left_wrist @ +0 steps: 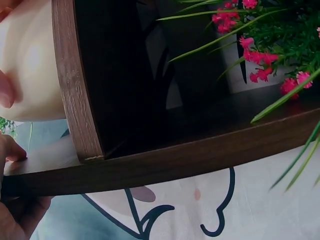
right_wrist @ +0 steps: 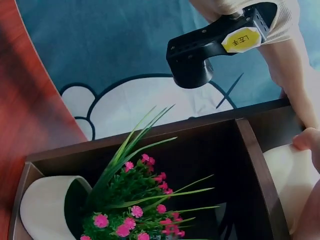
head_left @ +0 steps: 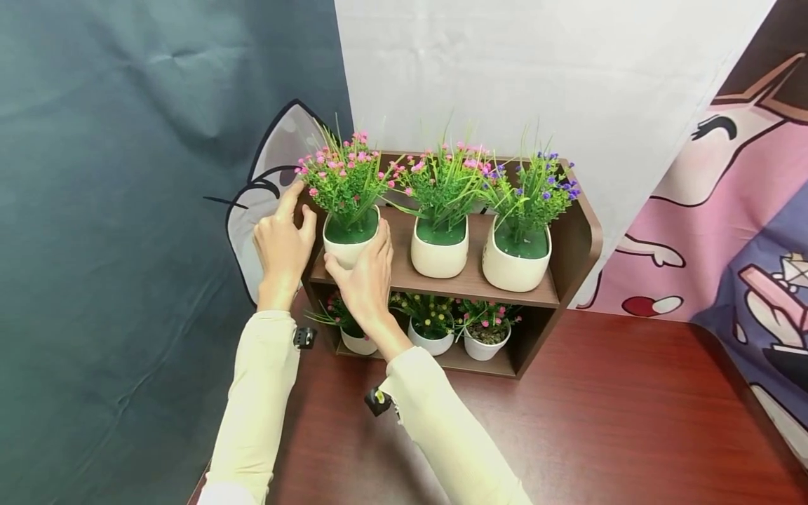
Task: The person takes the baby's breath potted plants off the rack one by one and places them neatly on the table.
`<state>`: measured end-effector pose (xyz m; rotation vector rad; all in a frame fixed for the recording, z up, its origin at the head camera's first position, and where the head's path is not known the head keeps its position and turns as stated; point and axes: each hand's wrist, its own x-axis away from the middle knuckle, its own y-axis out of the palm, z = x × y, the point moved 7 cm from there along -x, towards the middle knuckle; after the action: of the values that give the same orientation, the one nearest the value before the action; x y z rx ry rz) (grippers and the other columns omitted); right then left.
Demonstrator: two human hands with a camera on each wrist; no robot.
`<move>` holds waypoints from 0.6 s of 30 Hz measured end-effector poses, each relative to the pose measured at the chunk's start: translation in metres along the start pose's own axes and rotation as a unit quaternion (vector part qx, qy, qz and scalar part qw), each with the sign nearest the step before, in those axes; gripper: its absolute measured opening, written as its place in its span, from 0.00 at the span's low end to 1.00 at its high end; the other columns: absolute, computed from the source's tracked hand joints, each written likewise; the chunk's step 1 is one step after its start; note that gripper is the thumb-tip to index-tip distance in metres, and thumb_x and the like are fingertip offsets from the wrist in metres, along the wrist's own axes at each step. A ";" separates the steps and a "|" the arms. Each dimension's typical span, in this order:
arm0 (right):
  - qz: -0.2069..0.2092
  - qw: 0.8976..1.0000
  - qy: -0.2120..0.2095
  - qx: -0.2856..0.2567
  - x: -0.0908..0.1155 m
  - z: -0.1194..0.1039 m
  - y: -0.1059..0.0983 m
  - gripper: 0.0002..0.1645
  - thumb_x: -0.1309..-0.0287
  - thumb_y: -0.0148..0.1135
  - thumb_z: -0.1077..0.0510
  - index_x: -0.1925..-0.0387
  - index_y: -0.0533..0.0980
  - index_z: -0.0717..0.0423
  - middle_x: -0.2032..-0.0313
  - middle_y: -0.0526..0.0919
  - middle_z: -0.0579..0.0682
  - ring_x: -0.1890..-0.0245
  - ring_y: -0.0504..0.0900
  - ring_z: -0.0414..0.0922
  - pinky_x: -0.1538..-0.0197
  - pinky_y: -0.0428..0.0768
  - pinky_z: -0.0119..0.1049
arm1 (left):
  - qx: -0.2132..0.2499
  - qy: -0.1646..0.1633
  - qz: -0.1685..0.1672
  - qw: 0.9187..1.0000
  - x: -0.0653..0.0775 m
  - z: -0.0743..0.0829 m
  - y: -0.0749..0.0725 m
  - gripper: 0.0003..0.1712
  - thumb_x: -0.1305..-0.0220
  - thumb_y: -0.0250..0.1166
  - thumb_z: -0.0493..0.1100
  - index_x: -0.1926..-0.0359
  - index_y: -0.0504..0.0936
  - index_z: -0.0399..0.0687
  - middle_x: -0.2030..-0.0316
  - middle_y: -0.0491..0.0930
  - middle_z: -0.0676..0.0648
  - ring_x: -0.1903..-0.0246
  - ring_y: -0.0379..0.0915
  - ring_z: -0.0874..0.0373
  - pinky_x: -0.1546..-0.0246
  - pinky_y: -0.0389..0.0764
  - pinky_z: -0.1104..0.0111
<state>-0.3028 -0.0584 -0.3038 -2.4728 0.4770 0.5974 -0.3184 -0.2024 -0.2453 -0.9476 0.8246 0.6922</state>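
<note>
A white pot of pink artificial flowers (head_left: 346,249) stands at the left end of the upper board of a brown wooden shelf (head_left: 583,238). My right hand (head_left: 367,277) holds this pot, thumb on its front and fingers along its right side. Left of it, my left hand (head_left: 280,242) grips the shelf's left side panel. In the left wrist view, fingertips (left_wrist: 14,150) of that hand lie over the panel's inner face, with others on the outer side. The right wrist view shows the same white pot (right_wrist: 287,175) beside the right hand, partly cut off by the frame.
Along the upper board stand a second pink-flowered pot (head_left: 440,256) and a purple-flowered pot (head_left: 516,266). Below are smaller pots, including a yellow-flowered one (head_left: 431,342) and a pink one (head_left: 486,345). The shelf stands on a red-brown table (head_left: 631,407), against printed cloth (head_left: 492,63).
</note>
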 end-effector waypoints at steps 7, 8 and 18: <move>-0.007 1.000 -0.003 0.001 0.003 0.002 -0.005 0.57 0.61 0.62 0.40 0.37 0.43 0.58 0.38 0.51 0.55 0.40 0.52 0.46 0.44 0.57 0.39 | 0.001 -0.005 0.000 1.000 0.000 0.001 0.001 0.20 0.44 0.51 0.45 0.48 0.73 0.59 0.95 0.61 0.46 0.95 0.50 0.52 0.87 0.51 0.63; -0.004 1.000 -0.005 0.000 0.004 0.002 -0.006 0.57 0.61 0.62 0.40 0.37 0.43 0.58 0.38 0.51 0.55 0.40 0.52 0.46 0.44 0.57 0.39 | 0.002 -0.004 0.000 1.000 0.000 0.002 0.002 0.20 0.44 0.51 0.45 0.48 0.73 0.59 0.95 0.61 0.46 0.94 0.50 0.52 0.87 0.51 0.63; 0.033 0.998 -0.037 -0.025 0.019 0.003 -0.021 0.57 0.68 0.65 0.38 0.38 0.50 0.56 0.42 0.58 0.49 0.45 0.60 0.41 0.49 0.63 0.38 | -0.011 -0.002 0.003 1.000 0.000 0.000 0.001 0.19 0.43 0.51 0.47 0.50 0.74 0.56 0.94 0.64 0.44 0.94 0.53 0.51 0.87 0.54 0.61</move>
<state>-0.2778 -0.0439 -0.3065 -2.4804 0.5226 0.7322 -0.3194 -0.2016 -0.2457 -0.9629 0.8181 0.7093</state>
